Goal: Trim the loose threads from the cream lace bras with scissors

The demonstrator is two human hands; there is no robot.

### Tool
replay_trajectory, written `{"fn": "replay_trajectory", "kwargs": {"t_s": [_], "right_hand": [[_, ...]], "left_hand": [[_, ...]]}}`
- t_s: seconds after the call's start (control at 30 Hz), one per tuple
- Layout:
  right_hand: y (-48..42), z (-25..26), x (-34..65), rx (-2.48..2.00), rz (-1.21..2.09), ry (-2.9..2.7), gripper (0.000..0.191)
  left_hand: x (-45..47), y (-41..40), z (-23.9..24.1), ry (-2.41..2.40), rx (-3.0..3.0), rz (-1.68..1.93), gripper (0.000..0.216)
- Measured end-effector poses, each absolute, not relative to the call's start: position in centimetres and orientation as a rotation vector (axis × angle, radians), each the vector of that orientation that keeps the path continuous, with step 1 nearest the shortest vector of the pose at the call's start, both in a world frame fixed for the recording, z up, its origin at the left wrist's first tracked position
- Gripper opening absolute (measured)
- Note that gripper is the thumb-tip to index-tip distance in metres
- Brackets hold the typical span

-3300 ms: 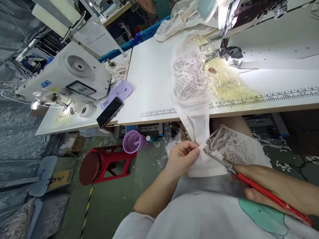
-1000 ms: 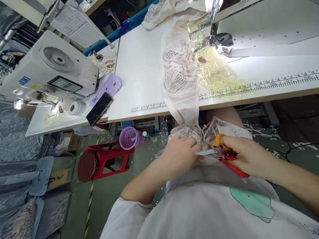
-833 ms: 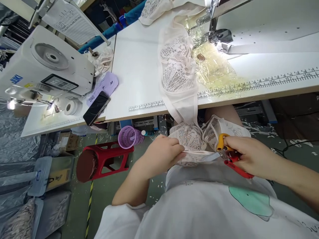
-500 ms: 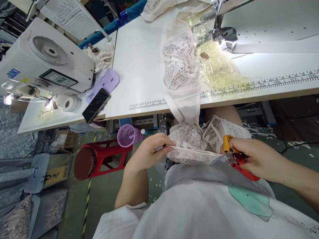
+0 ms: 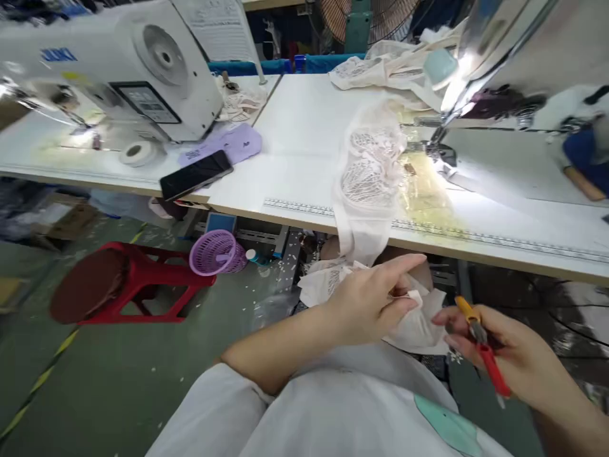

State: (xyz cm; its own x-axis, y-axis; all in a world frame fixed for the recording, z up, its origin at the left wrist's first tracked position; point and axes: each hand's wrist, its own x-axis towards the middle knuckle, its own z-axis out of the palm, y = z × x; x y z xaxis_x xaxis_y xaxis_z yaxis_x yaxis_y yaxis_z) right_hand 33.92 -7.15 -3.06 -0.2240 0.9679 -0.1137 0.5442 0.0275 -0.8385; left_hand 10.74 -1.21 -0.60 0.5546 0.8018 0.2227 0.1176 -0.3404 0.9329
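Note:
My left hand (image 5: 364, 301) is closed in front of my lap, thumb and fingers pinching the edge of a cream lace bra (image 5: 423, 327). Some of the cloth is hidden behind that hand. To its right, my right hand (image 5: 518, 355) is wrapped around small scissors (image 5: 485, 346) with yellow and red handles, apart from the cloth. A chain of lace bras (image 5: 368, 181) runs from my lap up over the table edge to the sewing machine's presser foot (image 5: 440, 152).
The white table (image 5: 299, 139) carries a printed ruler along its front edge. At left are a second sewing machine (image 5: 114, 70), a phone (image 5: 196, 176) and a tape roll (image 5: 137, 153). Below stand a red stool (image 5: 157, 282) and a purple basket (image 5: 216, 252).
My left hand has moved right and pinches the bra nearer its right end. My right hand with the scissors has moved right and down, off the cloth. The head view has tilted up.

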Motion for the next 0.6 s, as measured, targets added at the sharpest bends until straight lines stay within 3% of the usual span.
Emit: {"fn": "replay_trajectory", "kwargs": {"t_s": [0.1,0.27,0.6], "right_hand": [[-6.3,-1.4,33.3,-1.375,1.100,-1.637,0.013],[-4.6,0.5,31.9,-1.259,1.072,-1.572,0.019],[-4.0,0.2,32.3,-1.190,1.127,-1.570,0.015]], "left_hand": [[12.2,-1.3,-0.7,0.671,1.910,0.800,0.052],[13.5,-1.1,-0.5,0.618,2.037,0.693,0.056],[14.4,-0.7,-0.9,0.583,1.869,0.663,0.063]]}}
